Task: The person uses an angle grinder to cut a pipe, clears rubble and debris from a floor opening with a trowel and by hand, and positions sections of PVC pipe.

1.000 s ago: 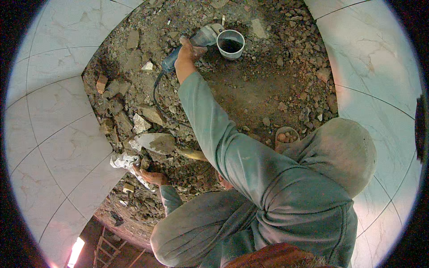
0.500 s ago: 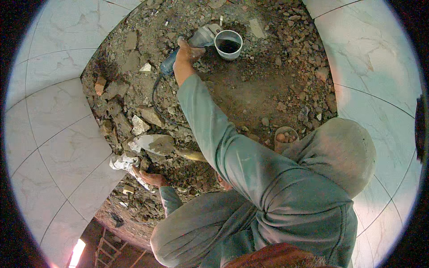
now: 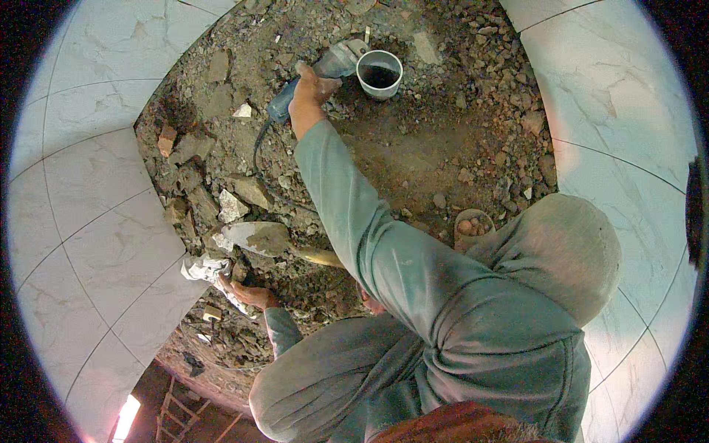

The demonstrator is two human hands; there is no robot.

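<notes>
My right hand (image 3: 313,97) reaches out at the upper middle with its fingers wrapped round the blue body of a power tool (image 3: 282,102), which looks like an angle grinder. Its grey metal head (image 3: 341,59) lies beside a white cup (image 3: 379,90) with something dark inside. At the lower left, my left hand (image 3: 252,295) grips a crumpled white cloth or plastic sheet (image 3: 205,269) by the edge of the tiles. A trowel (image 3: 266,239) with a yellowish handle rests on the rubble between my two hands.
Broken stone and loose soil (image 3: 436,148) cover the ground between pale marbled tiles (image 3: 96,221) on the left and more tiles (image 3: 620,96) on the right. The tool's black cord (image 3: 257,151) runs down toward my sleeve. A small tub of stones (image 3: 473,223) stands near my right knee.
</notes>
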